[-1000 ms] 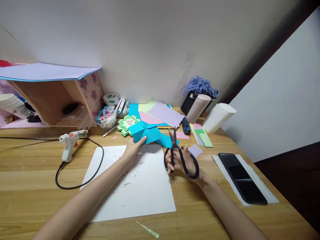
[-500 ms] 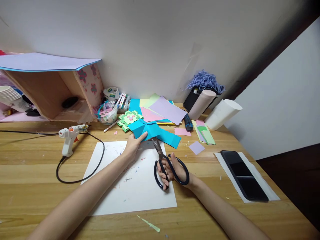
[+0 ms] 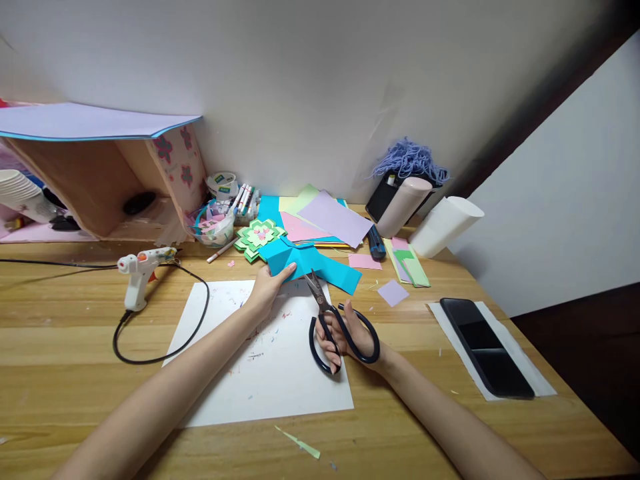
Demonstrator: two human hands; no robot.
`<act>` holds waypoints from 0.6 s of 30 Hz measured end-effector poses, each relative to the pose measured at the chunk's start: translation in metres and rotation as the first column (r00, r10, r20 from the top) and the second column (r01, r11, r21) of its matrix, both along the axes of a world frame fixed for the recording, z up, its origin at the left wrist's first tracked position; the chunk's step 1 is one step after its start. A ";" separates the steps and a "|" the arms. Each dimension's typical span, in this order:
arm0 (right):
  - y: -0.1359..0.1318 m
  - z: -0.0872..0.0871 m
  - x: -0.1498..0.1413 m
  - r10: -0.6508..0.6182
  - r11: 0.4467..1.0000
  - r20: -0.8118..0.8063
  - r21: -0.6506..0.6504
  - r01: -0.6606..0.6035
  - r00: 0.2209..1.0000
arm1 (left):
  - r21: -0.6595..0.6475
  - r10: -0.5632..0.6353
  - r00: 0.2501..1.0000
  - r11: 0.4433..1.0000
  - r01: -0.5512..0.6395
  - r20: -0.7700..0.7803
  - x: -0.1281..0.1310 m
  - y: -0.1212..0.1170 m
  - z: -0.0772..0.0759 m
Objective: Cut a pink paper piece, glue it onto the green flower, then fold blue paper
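My left hand (image 3: 270, 283) pinches a folded piece of blue paper (image 3: 300, 259), thumb on top, above the far part of a white sheet (image 3: 295, 387). A long flap of the blue paper sticks out to the right. Black-handled scissors (image 3: 320, 300) are in my right hand (image 3: 345, 337), its fingers through the loops. The blades are parted at the lower edge of the blue paper, one of them showing in front of it. Just behind the left hand lies a layered green paper flower (image 3: 261, 237) with a pink centre.
A white glue gun (image 3: 140, 273) with its black cord lies on the left. Coloured paper sheets (image 3: 335, 217), a blue utility knife (image 3: 376, 243) and a lilac square (image 3: 393, 293) lie behind. A phone (image 3: 485, 347) is at right. Cups, markers and a box line the wall.
The scissors have shifted slightly, and a blade tip now shows in front of the blue paper. My left hand holds the paper almost still.
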State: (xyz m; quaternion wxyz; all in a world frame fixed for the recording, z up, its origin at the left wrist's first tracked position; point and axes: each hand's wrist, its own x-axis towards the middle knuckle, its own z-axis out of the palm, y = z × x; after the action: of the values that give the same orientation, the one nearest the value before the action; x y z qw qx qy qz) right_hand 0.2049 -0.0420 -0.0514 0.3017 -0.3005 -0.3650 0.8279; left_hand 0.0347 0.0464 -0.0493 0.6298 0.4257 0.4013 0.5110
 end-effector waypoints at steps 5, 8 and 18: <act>0.000 -0.003 -0.001 -0.031 0.999 -0.018 0.011 0.031 0.999 | -0.017 0.002 0.999 1.000 -0.001 0.037 0.000 -0.001 0.004; 0.000 -0.007 -0.001 -0.051 0.998 -0.028 0.026 0.052 0.998 | -0.019 -0.010 0.999 1.000 0.011 0.048 0.000 0.000 0.005; 0.001 -0.014 -0.002 -0.066 0.998 -0.034 -0.004 0.066 0.997 | -0.053 -0.011 0.997 0.998 0.015 0.077 -0.002 0.002 0.003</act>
State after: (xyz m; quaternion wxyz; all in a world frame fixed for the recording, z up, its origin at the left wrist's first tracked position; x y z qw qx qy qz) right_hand 0.2028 -0.0406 -0.0656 0.3347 -0.2989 -0.3486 0.8229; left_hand 0.0330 0.0486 -0.0461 0.6592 0.3916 0.3875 0.5118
